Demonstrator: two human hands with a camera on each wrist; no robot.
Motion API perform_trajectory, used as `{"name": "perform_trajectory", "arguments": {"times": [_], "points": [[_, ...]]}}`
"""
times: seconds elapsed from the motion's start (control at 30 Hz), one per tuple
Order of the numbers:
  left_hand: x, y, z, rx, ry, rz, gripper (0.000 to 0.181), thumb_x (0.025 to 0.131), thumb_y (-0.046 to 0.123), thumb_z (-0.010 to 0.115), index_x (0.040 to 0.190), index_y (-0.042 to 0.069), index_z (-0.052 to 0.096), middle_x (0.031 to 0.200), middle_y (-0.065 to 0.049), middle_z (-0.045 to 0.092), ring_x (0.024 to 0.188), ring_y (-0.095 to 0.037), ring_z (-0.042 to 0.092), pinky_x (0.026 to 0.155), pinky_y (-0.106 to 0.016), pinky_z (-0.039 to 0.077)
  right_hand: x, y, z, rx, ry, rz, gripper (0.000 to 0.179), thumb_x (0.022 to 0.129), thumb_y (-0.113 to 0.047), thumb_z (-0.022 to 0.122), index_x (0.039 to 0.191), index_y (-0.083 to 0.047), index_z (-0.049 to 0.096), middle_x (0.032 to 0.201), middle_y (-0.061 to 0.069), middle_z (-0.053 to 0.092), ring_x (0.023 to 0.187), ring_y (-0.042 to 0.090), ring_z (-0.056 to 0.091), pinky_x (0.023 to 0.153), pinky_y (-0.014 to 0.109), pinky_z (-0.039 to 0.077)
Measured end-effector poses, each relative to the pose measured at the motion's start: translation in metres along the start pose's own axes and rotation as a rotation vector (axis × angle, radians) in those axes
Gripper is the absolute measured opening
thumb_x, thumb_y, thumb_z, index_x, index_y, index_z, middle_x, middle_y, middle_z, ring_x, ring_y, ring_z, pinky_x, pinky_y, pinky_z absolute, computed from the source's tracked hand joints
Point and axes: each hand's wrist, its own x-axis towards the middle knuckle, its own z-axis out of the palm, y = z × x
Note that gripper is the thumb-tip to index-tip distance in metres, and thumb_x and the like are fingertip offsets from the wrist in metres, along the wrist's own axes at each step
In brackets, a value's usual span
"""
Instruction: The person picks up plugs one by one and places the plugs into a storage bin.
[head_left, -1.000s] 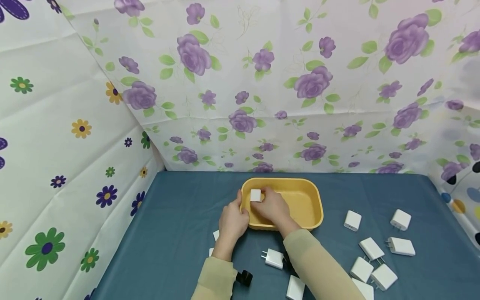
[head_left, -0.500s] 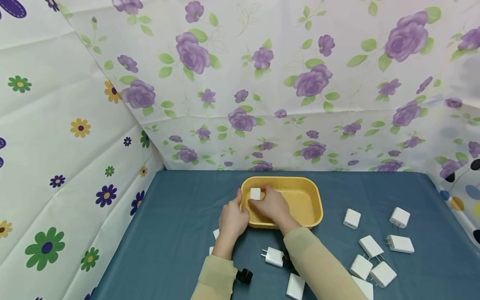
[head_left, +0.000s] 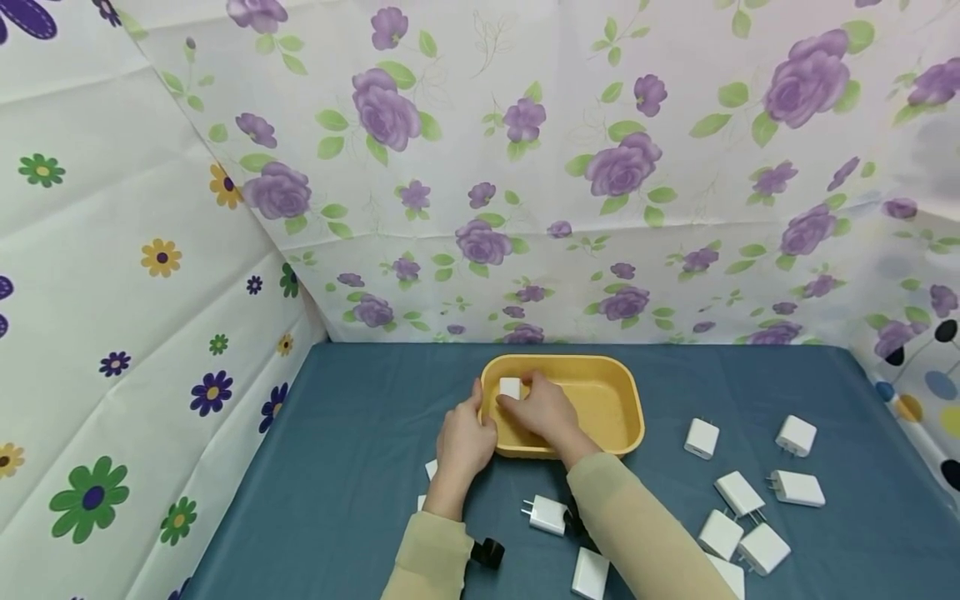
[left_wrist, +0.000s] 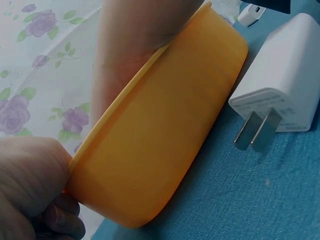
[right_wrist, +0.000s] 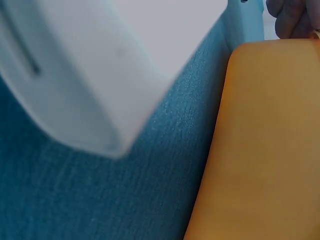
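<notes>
A yellow plastic bin [head_left: 604, 407] stands on the blue cloth. My left hand [head_left: 463, 440] grips the rim at its left end, thumb and fingers on either side of the wall, also seen in the left wrist view, where the hand [left_wrist: 31, 175] is at lower left. Inside the bin's left end, my right hand [head_left: 549, 410] holds a white charger plug [head_left: 510, 387] between thumb and fingers. Its prongs are hidden, and I cannot tell whether it touches the bin floor. Another charger [head_left: 547, 515] lies just in front of the bin, prongs pointing left.
Several white chargers lie loose at the right, among them one charger [head_left: 702, 438] near the bin and one [head_left: 797, 489] farther off. One more charger [head_left: 590, 573] lies by the right sleeve [head_left: 637, 521]. Two white pieces show partly behind the left wrist. A floral cloth [head_left: 480, 167] hangs behind the table.
</notes>
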Motion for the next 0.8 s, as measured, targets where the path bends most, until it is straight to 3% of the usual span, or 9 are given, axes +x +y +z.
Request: {"name": "perform_trajectory", "arguments": {"times": [0.17,0.33,0.5,0.63,0.8], "points": [[-0.0001,0.0005,-0.0001,0.0,0.005,0.004,0.063,0.099,0.009,0.064,0.161,0.009,0.05,0.133,-0.02,0.072,0.088,-0.035,0.074,0.07,-0.049,0.056,0.0,-0.0002,-0.0005,-0.006,0.003,0.001,0.071,0.097,-0.049,0.075,0.146,-0.001,0.058,0.106,0.011,0.071,0.089,0.025,0.065,0.086,0.044,0.054],[0.0002,-0.0001,-0.0005,-0.003,0.003,0.004,0.064,0.099,0.009,0.064,0.161,0.008,0.05,0.128,-0.022,0.074,0.075,-0.031,0.071,0.066,-0.046,0.053,-0.0002,-0.0005,-0.0001,0.003,-0.002,0.001,0.068,0.099,-0.047,0.073,0.147,-0.002,0.058,0.114,0.013,0.072,0.094,0.026,0.066,0.09,0.046,0.054],[0.0011,-0.0012,-0.0003,-0.013,-0.01,-0.002,0.064,0.099,0.008,0.063,0.161,0.007,0.048,0.1,-0.023,0.076,0.053,-0.024,0.055,0.054,-0.04,0.043,0.0,0.0002,-0.0003,0.018,-0.007,0.003,0.064,0.102,-0.044,0.068,0.149,-0.001,0.056,0.135,0.019,0.069,0.106,0.031,0.066,0.099,0.05,0.053],[0.0009,-0.0003,-0.0005,-0.019,-0.015,-0.016,0.064,0.1,0.007,0.063,0.162,0.008,0.048,0.082,-0.018,0.071,0.049,-0.023,0.05,0.051,-0.038,0.038,0.0012,0.001,-0.0009,0.033,-0.025,0.021,0.063,0.104,-0.043,0.064,0.151,-0.001,0.054,0.138,0.019,0.067,0.105,0.031,0.064,0.098,0.048,0.052],[0.0011,0.0001,-0.0005,-0.015,-0.012,-0.023,0.064,0.099,0.008,0.063,0.162,0.01,0.048,0.106,-0.021,0.077,0.053,-0.023,0.055,0.053,-0.038,0.041,0.0004,-0.0007,-0.0043,0.056,-0.055,0.034,0.063,0.106,-0.041,0.062,0.154,0.0,0.051,0.136,0.02,0.066,0.101,0.03,0.063,0.092,0.045,0.052]]}}
